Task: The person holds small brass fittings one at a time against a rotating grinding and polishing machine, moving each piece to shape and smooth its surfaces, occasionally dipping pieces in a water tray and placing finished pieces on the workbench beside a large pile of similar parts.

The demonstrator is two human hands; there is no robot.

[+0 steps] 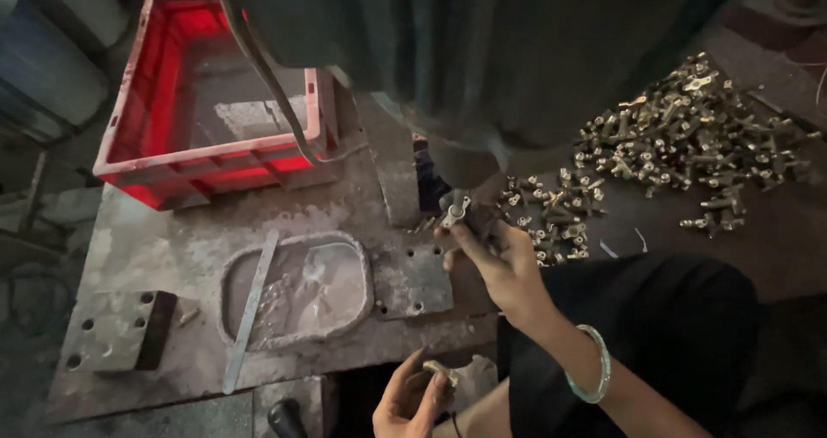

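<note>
**Asker:** Two hands are in view — what is each doing?

**Describer:** Start at the right hand (500,261). It reaches up and away from the body, fingers pinched on a small metal fitting (457,207). The fitting sits right under the dark machine head (465,158), touching or almost touching it; I cannot tell which. The left hand (412,399) is low, near the body, palm up, fingers curled around a second small piece (441,371).

**Asker:** Which way does the fitting lie from the right hand?

**Describer:** Just beyond the fingertips, up and slightly left of the palm. Its long axis tilts, lower end to the left, upper end to the right. The right hand is on it; the left hand is well apart from it, below.

**Asker:** What lies around the machine head?

**Describer:** Right of it, a pile (680,145) of similar brass-coloured fittings spreads over the floor, its near edge just beside the right hand. Left of it, and farther from the person, stands a red crate (138,158). Below and left of it, on the grimy steel bench (155,240), is a shallow oval tray (297,287) with a flat metal strip (251,309) lying across its left rim. A pale bangle (594,365) circles the right wrist.
</note>
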